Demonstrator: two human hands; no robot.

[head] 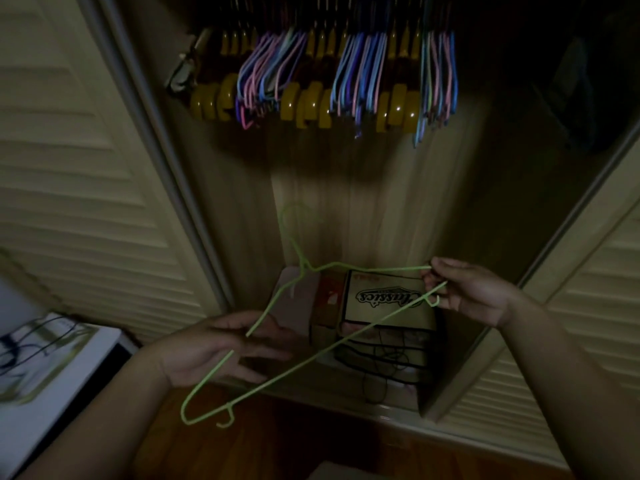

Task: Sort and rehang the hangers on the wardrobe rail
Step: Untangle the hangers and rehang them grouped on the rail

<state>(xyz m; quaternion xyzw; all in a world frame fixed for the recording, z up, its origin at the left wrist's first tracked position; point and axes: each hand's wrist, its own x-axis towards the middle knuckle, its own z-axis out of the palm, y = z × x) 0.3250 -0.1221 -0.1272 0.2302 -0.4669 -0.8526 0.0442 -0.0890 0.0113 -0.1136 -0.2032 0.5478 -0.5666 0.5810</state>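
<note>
A thin light-green hanger (pixel 313 358) lies tilted in front of me, hook pointing up and left. My right hand (pixel 471 292) pinches its right shoulder end with the fingertips. My left hand (pixel 225 348) is spread palm-up under the hanger's left arm, fingers apart; the wire crosses above the palm, and contact is unclear. Overhead, several yellow wooden hangers (pixel 304 102) and bunches of pink, blue and purple thin hangers (pixel 360 74) hang in alternating groups; the rail itself is lost in the dark.
Louvred doors stand at the left (pixel 69 188) and right (pixel 588 323) of the opening. A cardboard box (pixel 384 299) with black cords sits on the wardrobe floor. A white surface with papers (pixel 45 362) is at lower left. Wooden floor lies below.
</note>
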